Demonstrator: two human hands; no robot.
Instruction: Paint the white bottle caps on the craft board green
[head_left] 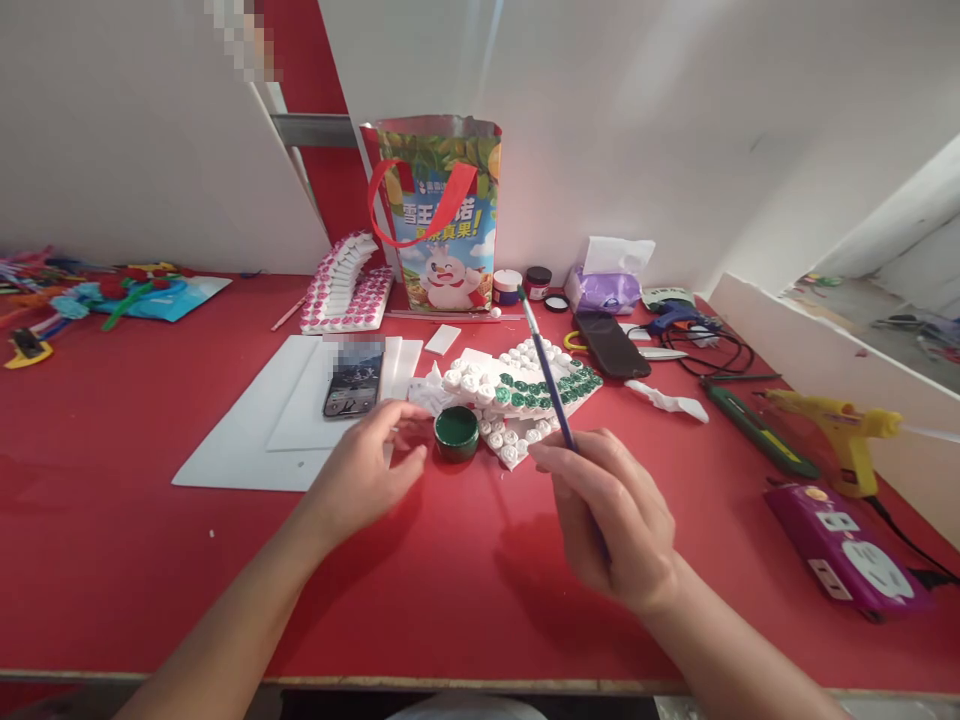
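Observation:
My right hand is closed round a paintbrush with a dark blue handle, its bristle end pointing up and away from me. Beyond the brush lies a white piece covered in small rosettes, some painted green and the others white. An open jar of dark green paint stands against its left front side. Just left of the jar, my left hand hovers or rests with fingers apart, holding nothing. A crumpled white tissue is behind the jar.
White boards carry a phone at left. Behind stand a pink-and-white rosette piece, a gift bag and paint jars. At right are a black phone, a green cutter, a yellow glue gun and a purple power strip.

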